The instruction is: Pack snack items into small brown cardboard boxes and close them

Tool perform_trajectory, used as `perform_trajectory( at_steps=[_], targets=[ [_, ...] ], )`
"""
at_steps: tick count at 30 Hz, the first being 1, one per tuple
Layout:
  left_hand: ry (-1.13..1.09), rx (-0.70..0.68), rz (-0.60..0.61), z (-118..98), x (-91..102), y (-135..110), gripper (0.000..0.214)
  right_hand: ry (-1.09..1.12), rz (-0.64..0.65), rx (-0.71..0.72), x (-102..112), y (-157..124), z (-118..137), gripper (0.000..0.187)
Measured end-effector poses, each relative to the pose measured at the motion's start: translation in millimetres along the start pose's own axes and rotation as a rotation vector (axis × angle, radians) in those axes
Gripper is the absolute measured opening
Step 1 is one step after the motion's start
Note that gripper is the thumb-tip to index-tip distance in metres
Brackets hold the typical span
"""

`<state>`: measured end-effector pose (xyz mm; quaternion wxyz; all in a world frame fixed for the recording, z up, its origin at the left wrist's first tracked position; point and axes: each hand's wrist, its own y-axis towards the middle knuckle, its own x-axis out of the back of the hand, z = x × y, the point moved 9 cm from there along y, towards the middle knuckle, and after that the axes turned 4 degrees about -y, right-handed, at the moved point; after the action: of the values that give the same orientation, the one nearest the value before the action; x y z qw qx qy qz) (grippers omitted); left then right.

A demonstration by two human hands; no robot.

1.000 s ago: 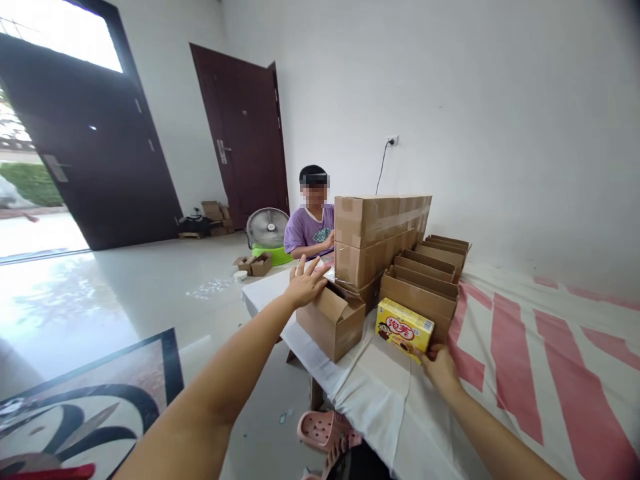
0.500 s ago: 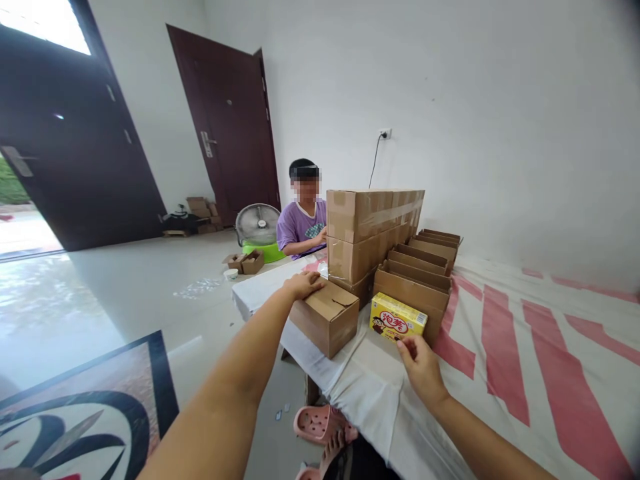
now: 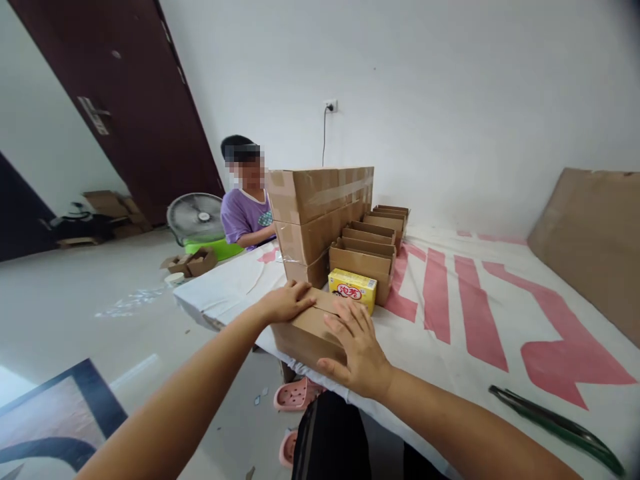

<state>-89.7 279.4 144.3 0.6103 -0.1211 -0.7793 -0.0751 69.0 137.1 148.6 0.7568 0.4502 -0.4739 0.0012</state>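
Note:
A closed brown cardboard box [image 3: 303, 343] lies at the near edge of the cloth-covered table. My left hand [image 3: 286, 303] rests on its top with the fingers stretched over the flaps, holding nothing. My right hand [image 3: 357, 353] is open, fingers spread, over the box's right end; whether the palm touches it I cannot tell. Just behind the right fingertips stands a yellow printed packet [image 3: 356, 288], partly covered by them. It leans close to a row of open cardboard boxes [image 3: 363, 267]. Taped cartons [image 3: 320, 213] are stacked behind the closed box.
A co-worker in a purple shirt [image 3: 246, 213] sits across the table's far left corner. A long dark green tool [image 3: 560, 423] lies at the right on the white and red cloth [image 3: 480, 313]. A cardboard sheet [image 3: 590, 240] leans at far right. A fan [image 3: 197, 217] stands on the floor.
My right hand has left the yellow packet and moved over the closed box, fingers now spread. My left hand stays on the box. The view has turned right.

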Motion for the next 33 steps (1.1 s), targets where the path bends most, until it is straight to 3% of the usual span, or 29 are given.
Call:
perform_trajectory(
  at_steps=[4, 9, 15, 20, 29, 33],
  targets=[
    [-0.123, -0.135, -0.012, -55, -17.3, -21, 0.059, -0.069, 0.059, 0.017, 33, -31, -7, 0.038],
    [-0.514, -0.286, -0.031, -109, -41.6, -30, 0.052, -0.215, 0.113, 0.087, 87, -86, -30, 0.043],
    [-1.133, -0.244, 0.098, -155, -87.8, -32, 0.061, -0.277, 0.096, 0.049, 130, -130, -55, 0.048],
    [-1.4, -0.317, 0.185, -166, -101.7, -35, 0.05, -0.254, 0.025, -0.016, 138, -141, -63, 0.048],
    [-1.479, -0.394, 0.108, -164, -102.3, -25, 0.041, -0.246, -0.029, -0.039, 137, -139, -58, 0.043],
    [-1.395, -0.431, 0.073, -163, -96.9, -28, 0.039, -0.172, 0.017, -0.136, 158, -151, -78, 0.034]
  ],
)
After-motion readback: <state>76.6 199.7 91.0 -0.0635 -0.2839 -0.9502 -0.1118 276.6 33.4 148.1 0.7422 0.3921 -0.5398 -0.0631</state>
